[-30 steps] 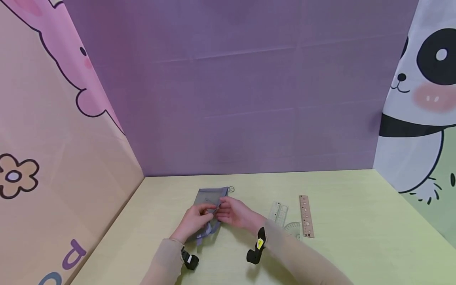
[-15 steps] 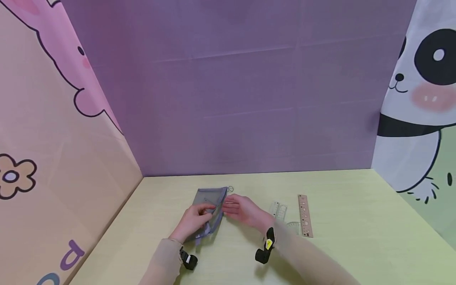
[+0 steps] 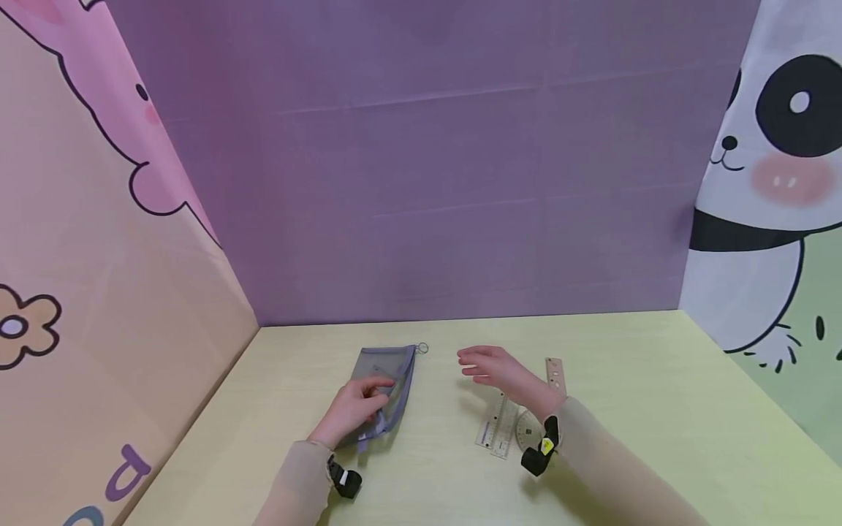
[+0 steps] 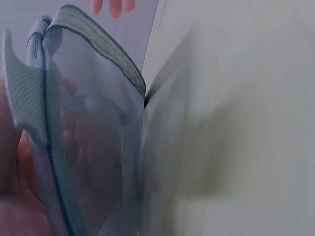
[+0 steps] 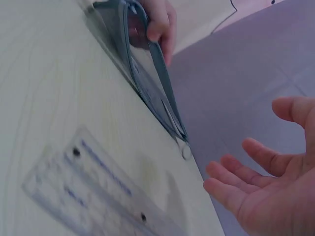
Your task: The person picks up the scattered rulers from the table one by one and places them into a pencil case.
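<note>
A grey-purple zippered mesh pouch (image 3: 383, 359) lies on the table with a metal ring (image 3: 422, 348) at its far right corner. My left hand (image 3: 355, 410) pinches the pouch's upper edge. In the right wrist view the mouth of the pouch (image 5: 129, 37) gapes. My right hand (image 3: 505, 374), fingers extended and apart, holds nothing and hovers above the table to the right of the pouch. Close below it are clear rulers (image 3: 498, 425) and a clear round-edged protractor (image 3: 527, 431), partly hidden by the wrist camera. A pink ruler (image 3: 555, 371) is partly covered by the right forearm.
The pale yellow table (image 3: 618, 358) meets a purple backdrop (image 3: 421, 183) at its far edge. Cartoon-printed panels (image 3: 131, 292) flank it on both sides. Black cameras (image 3: 536, 460) are strapped to both wrists.
My right hand has left the pouch and moved right, over towards the rulers, its fingers spreading. My left hand stays on the pouch. The head view has shifted slightly.
</note>
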`<state>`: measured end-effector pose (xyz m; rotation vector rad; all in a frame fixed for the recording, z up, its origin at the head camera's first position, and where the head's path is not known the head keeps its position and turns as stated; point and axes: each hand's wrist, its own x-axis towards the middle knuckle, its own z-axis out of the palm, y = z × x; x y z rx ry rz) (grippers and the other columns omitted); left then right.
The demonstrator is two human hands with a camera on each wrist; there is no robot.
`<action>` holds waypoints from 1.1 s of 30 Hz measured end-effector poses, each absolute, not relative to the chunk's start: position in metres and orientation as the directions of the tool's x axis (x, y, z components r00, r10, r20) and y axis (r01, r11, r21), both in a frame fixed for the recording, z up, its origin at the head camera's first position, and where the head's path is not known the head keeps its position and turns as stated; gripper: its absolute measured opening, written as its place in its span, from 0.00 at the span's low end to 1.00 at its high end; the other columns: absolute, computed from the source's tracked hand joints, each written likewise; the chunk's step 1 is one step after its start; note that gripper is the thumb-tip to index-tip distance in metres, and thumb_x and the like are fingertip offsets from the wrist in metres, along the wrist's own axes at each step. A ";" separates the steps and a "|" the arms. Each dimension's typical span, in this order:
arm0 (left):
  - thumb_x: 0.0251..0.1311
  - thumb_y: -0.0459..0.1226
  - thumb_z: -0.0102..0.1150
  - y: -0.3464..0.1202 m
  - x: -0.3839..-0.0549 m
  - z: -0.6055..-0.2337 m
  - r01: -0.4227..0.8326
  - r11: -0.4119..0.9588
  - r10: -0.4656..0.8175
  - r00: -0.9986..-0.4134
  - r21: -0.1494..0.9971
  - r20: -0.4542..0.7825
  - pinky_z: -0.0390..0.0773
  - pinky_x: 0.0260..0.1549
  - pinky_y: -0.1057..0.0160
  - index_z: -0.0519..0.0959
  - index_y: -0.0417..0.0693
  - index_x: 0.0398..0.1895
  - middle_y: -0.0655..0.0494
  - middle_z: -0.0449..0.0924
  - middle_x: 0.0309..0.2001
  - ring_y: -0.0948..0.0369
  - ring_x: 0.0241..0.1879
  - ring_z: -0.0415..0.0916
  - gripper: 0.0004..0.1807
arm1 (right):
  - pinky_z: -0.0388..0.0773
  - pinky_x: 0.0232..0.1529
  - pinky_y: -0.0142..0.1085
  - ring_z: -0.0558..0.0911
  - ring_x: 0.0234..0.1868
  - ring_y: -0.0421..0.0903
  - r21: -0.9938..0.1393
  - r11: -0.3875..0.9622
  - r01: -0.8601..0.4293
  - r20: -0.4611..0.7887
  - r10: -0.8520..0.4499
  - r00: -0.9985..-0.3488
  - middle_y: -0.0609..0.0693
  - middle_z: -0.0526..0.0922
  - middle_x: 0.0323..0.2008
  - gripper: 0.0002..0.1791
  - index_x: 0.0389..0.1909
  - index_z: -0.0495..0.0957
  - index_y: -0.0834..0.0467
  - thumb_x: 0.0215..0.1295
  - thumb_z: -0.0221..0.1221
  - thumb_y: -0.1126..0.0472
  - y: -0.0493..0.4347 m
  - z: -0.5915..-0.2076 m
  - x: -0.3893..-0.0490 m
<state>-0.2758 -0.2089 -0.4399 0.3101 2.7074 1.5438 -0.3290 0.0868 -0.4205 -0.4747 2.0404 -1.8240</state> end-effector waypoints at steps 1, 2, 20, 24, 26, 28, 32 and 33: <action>0.57 0.32 0.56 -0.209 -0.275 -0.440 0.162 0.489 0.177 -0.981 0.857 0.084 0.74 0.24 0.61 0.79 0.38 0.54 0.55 0.71 0.23 0.58 0.20 0.69 0.20 | 0.64 0.63 0.50 0.71 0.62 0.60 -0.990 0.137 -0.027 -0.040 -0.467 -0.883 0.68 0.68 0.63 0.28 0.65 0.65 0.71 0.71 0.52 0.56 0.092 -0.421 -0.330; 0.58 0.32 0.56 -0.208 -0.275 -0.440 0.158 0.485 0.178 -0.981 0.860 0.080 0.74 0.24 0.61 0.79 0.38 0.55 0.55 0.71 0.23 0.58 0.20 0.68 0.20 | 0.64 0.63 0.50 0.71 0.62 0.60 -0.986 0.163 -0.046 -0.035 -0.459 -0.888 0.67 0.68 0.63 0.29 0.64 0.66 0.71 0.71 0.53 0.55 0.098 -0.422 -0.331; 0.57 0.31 0.56 -0.206 -0.273 -0.438 0.159 0.482 0.180 -0.980 0.862 0.080 0.72 0.24 0.61 0.79 0.36 0.54 0.54 0.71 0.23 0.57 0.20 0.68 0.20 | 0.64 0.62 0.54 0.66 0.65 0.64 -0.820 0.530 -0.216 -0.015 -0.397 -0.918 0.65 0.68 0.64 0.36 0.66 0.67 0.67 0.62 0.63 0.51 0.140 -0.432 -0.326; 0.58 0.31 0.57 -0.206 -0.276 -0.439 0.161 0.482 0.177 -0.981 0.861 0.084 0.72 0.23 0.61 0.79 0.36 0.54 0.54 0.71 0.23 0.58 0.20 0.68 0.20 | 0.62 0.63 0.55 0.65 0.66 0.65 -0.744 0.610 -0.273 -0.008 -0.416 -0.909 0.66 0.68 0.64 0.40 0.67 0.65 0.67 0.57 0.67 0.53 0.139 -0.432 -0.324; 0.58 0.31 0.57 -0.206 -0.276 -0.440 0.162 0.487 0.176 -0.981 0.858 0.085 0.72 0.23 0.61 0.79 0.36 0.55 0.55 0.70 0.23 0.58 0.20 0.67 0.20 | 0.61 0.63 0.55 0.65 0.66 0.64 -0.715 0.639 -0.283 -0.012 -0.416 -0.909 0.65 0.68 0.64 0.42 0.67 0.65 0.67 0.54 0.69 0.54 0.137 -0.433 -0.322; 0.59 0.31 0.56 -0.206 -0.276 -0.441 0.161 0.492 0.171 -0.981 0.855 0.086 0.71 0.23 0.62 0.79 0.35 0.55 0.56 0.69 0.22 0.59 0.20 0.67 0.19 | 0.61 0.63 0.54 0.65 0.66 0.64 -0.697 0.652 -0.298 -0.007 -0.422 -0.906 0.65 0.68 0.64 0.44 0.67 0.65 0.67 0.51 0.72 0.56 0.136 -0.436 -0.320; 0.58 0.28 0.54 -0.200 -0.266 -0.429 0.159 0.499 0.167 -0.982 0.852 0.086 0.70 0.22 0.63 0.78 0.32 0.54 0.54 0.69 0.21 0.59 0.19 0.66 0.19 | 0.59 0.64 0.55 0.62 0.67 0.65 -0.645 0.679 -0.352 0.004 -0.457 -0.889 0.68 0.64 0.66 0.48 0.67 0.64 0.68 0.46 0.75 0.55 0.135 -0.440 -0.316; 0.58 0.28 0.54 -0.198 -0.262 -0.423 0.160 0.494 0.169 -0.982 0.855 0.086 0.70 0.23 0.63 0.78 0.31 0.53 0.54 0.69 0.21 0.59 0.19 0.66 0.19 | 0.58 0.65 0.55 0.61 0.68 0.65 -0.628 0.688 -0.363 0.001 -0.466 -0.885 0.69 0.63 0.66 0.50 0.67 0.64 0.68 0.45 0.75 0.55 0.135 -0.440 -0.315</action>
